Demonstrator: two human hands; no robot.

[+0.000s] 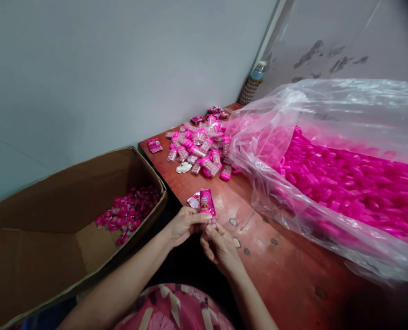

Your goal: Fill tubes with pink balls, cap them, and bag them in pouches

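My left hand (183, 224) and my right hand (221, 247) meet at the near edge of the red wooden table (279, 266). Together they pinch a small pink packet (206, 202) that stands upright between the fingertips. The fingers of both hands are closed around its lower end. What is under the packet, inside my fingers, is hidden. Farther back on the table lies a heap of small clear bottles with pink caps (202, 146).
An open cardboard box (52, 229) stands to my left, with several pink packets (128, 211) in its far corner. A large clear plastic bag of pink caps (344, 183) fills the table's right side. A loose packet (155, 145) and a white scrap (184, 167) lie by the heap. A wall rises behind.
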